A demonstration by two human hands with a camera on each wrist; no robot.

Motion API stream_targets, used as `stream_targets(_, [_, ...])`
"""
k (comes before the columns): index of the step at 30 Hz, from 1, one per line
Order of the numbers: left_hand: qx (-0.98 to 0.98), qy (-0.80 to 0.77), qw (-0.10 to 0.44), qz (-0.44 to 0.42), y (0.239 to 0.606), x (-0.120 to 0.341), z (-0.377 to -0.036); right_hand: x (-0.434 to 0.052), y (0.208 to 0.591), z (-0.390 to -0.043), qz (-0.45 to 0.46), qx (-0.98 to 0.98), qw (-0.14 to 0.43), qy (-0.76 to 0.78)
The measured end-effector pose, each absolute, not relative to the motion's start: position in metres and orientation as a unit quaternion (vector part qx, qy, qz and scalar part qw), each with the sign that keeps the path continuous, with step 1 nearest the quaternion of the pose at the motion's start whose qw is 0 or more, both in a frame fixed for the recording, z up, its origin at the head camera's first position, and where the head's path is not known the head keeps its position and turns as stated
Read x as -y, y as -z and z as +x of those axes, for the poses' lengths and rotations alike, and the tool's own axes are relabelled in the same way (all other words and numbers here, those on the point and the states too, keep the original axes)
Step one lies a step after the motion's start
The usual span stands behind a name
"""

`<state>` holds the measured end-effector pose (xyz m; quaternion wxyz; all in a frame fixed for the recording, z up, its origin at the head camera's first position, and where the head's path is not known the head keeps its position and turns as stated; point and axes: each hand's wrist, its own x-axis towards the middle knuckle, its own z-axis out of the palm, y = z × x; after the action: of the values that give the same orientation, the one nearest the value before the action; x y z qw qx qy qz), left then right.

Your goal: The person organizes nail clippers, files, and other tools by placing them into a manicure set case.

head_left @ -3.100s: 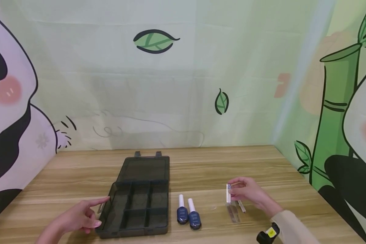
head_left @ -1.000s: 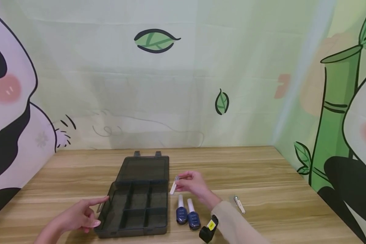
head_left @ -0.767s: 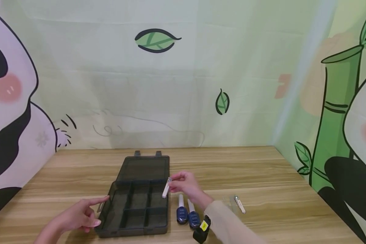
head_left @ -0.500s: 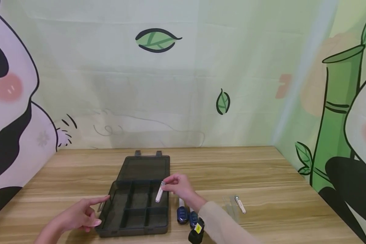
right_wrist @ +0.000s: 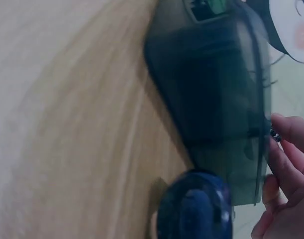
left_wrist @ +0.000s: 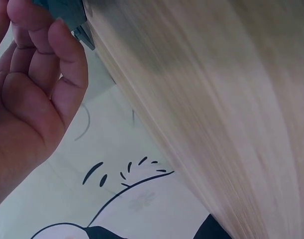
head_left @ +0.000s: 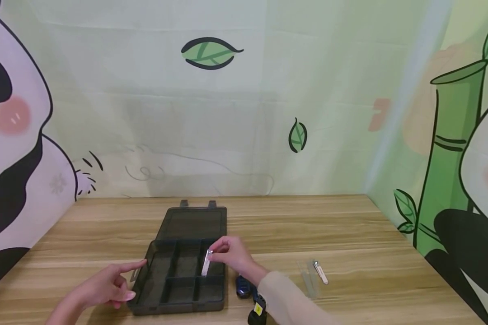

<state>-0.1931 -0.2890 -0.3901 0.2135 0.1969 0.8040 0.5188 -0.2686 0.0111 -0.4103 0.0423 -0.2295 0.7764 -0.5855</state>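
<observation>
Wooden table (head_left: 349, 234) under me; my right hand (head_left: 232, 255) pinches a slim metal nail file (head_left: 206, 264) by its top end, over the organizer box's (head_left: 179, 295) right rear compartment. It looks light, stiff and slick, so I'd grip the flats. My left hand (head_left: 103, 289) rests relaxed, forefinger touching the box's left wall.

Left hand (left_wrist: 32, 84) against dark box corner (left_wrist: 67, 12), over wooden table (left_wrist: 216, 99)

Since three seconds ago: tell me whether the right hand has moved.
Yes. The right hand, pinching a small metal strip, went left across the table and now sits over the organizer box.
</observation>
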Motion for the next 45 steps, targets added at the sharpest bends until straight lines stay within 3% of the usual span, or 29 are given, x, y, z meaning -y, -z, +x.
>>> stream_targets(9, [-0.801, -0.524, 0.220, 0.185, 0.392, 0.290, -0.194, -0.009, 0.410, -0.267, -0.306, -0.835, -0.022, 0.456])
stream_targets(20, [-0.797, -0.528, 0.217, 0.200, 0.392, 0.290, -0.194, -0.010, 0.413, -0.268, -0.331, -0.878, -0.067, 0.340])
stream_targets(38, [-0.769, -0.556, 0.229, 0.219, 0.395, 0.295, -0.195, -0.017, 0.410, -0.269, -0.391, -0.846, -0.055, 0.359])
stream_targets(45, [-0.783, -0.543, 0.223, 0.207, 0.395, 0.294, -0.195, -0.023, 0.406, -0.267, -0.362, -0.838, -0.007, 0.408])
